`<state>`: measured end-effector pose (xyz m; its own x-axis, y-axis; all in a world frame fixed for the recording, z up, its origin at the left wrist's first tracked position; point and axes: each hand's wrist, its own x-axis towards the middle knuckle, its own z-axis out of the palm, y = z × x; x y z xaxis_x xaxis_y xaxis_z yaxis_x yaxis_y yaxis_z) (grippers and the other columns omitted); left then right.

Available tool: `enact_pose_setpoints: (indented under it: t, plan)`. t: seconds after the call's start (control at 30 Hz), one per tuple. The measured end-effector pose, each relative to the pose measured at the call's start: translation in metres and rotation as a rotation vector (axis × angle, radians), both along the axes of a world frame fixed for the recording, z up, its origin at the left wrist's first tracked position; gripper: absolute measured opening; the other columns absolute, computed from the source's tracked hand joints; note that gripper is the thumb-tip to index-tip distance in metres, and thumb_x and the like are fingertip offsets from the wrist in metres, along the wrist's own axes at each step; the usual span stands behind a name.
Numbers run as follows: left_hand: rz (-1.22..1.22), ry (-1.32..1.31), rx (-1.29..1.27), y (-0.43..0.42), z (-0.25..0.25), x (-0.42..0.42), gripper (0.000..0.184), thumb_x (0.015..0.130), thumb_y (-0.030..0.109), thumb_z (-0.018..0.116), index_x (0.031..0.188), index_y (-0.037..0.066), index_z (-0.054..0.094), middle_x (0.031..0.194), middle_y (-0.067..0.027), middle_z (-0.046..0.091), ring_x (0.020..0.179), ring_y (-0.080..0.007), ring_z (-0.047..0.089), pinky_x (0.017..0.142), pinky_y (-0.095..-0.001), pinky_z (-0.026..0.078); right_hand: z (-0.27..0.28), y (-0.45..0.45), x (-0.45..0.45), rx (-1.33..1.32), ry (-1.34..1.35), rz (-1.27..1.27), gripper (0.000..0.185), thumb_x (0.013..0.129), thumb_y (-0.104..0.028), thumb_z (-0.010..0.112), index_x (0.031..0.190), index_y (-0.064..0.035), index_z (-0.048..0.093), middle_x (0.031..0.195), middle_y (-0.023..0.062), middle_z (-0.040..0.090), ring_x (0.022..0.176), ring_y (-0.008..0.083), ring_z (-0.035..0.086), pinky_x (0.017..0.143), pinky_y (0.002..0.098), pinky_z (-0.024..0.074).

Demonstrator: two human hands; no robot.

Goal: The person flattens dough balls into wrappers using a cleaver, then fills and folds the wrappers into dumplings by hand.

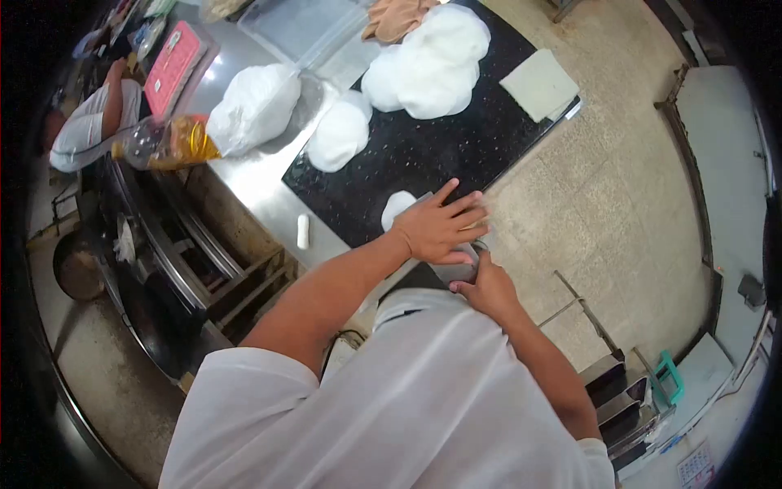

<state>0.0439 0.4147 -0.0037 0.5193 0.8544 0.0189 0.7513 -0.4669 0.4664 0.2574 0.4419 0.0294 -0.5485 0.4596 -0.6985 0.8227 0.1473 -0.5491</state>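
My left hand (444,226) lies spread, palm down, near the front edge of the black speckled slab (383,175), over a greyish flat object partly hidden beneath it. My right hand (487,285) is closed on the rim of a grey metal piece (460,271), whose full shape is hidden. A small white round piece (397,209) sits beside my left wrist. Farther back on the slab are a white round piece (339,132) and a pile of overlapping white rounds (432,65).
A folded pale cloth (541,85) lies at the slab's right edge. Leftward are a white plastic bag (254,108), a bottle of yellow liquid (175,141), a pink tray (173,69) and a short white stick (303,231). A person (94,122) is at the far left.
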Motion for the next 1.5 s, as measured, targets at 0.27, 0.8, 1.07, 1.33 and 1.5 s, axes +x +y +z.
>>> enact_pose_setpoints:
  t: [0.27, 0.8, 1.07, 1.33, 1.5]
  plan:
    - [0.196, 0.128, 0.174, 0.081, 0.003, -0.054, 0.072, 0.088, 0.065, 0.055, 0.145, 0.021, 0.051, 0.154, -0.0115, 0.042, 0.147, -0.0373, 0.030, 0.119, -0.0619, 0.015, 0.012, 0.070, -0.041, 0.242, -0.022, 0.124, 0.073, 0.075, -0.045, 0.081, 0.120, 0.0043, 0.051, 0.098, 0.0287, 0.069, 0.094, 0.0449, 0.068, 0.080, 0.0508, 0.0543]
    - [0.175, 0.168, 0.219, 0.075, 0.005, -0.027, 0.071, 0.089, 0.067, 0.052, 0.145, 0.024, 0.051, 0.156, -0.0094, 0.040, 0.147, -0.0353, 0.029, 0.119, -0.0602, 0.016, 0.014, 0.068, -0.021, 0.233, -0.019, 0.098, 0.071, 0.077, -0.042, 0.081, 0.122, 0.0046, 0.052, 0.099, 0.0276, 0.070, 0.095, 0.0434, 0.069, 0.081, 0.0496, 0.0541]
    - [0.058, 0.110, 0.045, -0.001, 0.000, -0.028, 0.075, 0.088, 0.071, 0.049, 0.148, 0.025, 0.047, 0.160, -0.0100, 0.034, 0.149, -0.0359, 0.026, 0.119, -0.0628, 0.013, -0.022, -0.013, -0.016, 0.022, 0.083, -0.080, 0.071, 0.075, -0.044, 0.082, 0.120, 0.0024, 0.055, 0.103, 0.0281, 0.069, 0.099, 0.0440, 0.068, 0.085, 0.0489, 0.0534]
    - [0.296, 0.062, 0.421, 0.086, 0.005, -0.039, 0.072, 0.086, 0.060, 0.062, 0.146, 0.023, 0.048, 0.153, -0.0100, 0.041, 0.143, -0.0354, 0.035, 0.117, -0.0590, 0.023, 0.002, 0.057, -0.042, 0.472, 0.043, -0.148, 0.072, 0.075, -0.045, 0.082, 0.122, 0.0015, 0.052, 0.098, 0.0305, 0.069, 0.096, 0.0469, 0.067, 0.081, 0.0519, 0.0531]
    - [0.634, -0.077, 0.157, 0.053, 0.030, -0.048, 0.064, 0.086, 0.058, 0.065, 0.134, 0.016, 0.057, 0.124, -0.0156, 0.065, 0.112, -0.0358, 0.063, 0.093, -0.0462, 0.050, 0.009, -0.036, -0.023, 0.339, -0.033, -0.308, 0.062, 0.087, -0.036, 0.072, 0.124, 0.0033, 0.041, 0.095, 0.0332, 0.067, 0.091, 0.0504, 0.066, 0.079, 0.0548, 0.0520]
